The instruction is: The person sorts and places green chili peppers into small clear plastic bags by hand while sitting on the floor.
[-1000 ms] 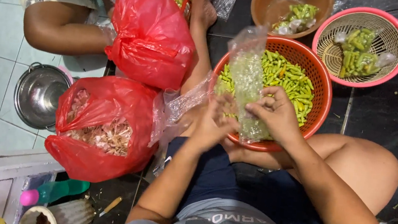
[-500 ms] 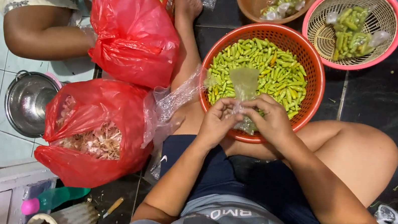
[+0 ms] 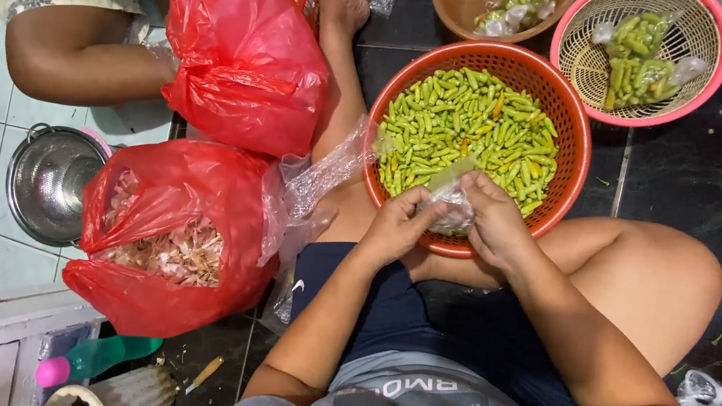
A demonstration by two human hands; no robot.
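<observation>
Now the small clear plastic bag (image 3: 448, 206) is bunched low between both hands at the near rim of the orange basket (image 3: 573, 119); a second ago it stood taller, stretched up over the green chillies (image 3: 471, 129). Its long axis is hard to tell, crumpled as it is. The left hand (image 3: 395, 228) and right hand (image 3: 492, 219) both pinch it closed-fingered. Left of the left hand sit two red bags (image 3: 206, 120); beyond the hands, a pink basket (image 3: 719, 54).

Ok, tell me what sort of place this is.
Probably a home kitchen floor used for food prep: dark floor tiles, an orange basket of green chillies, and a steel colander alongside.
</observation>
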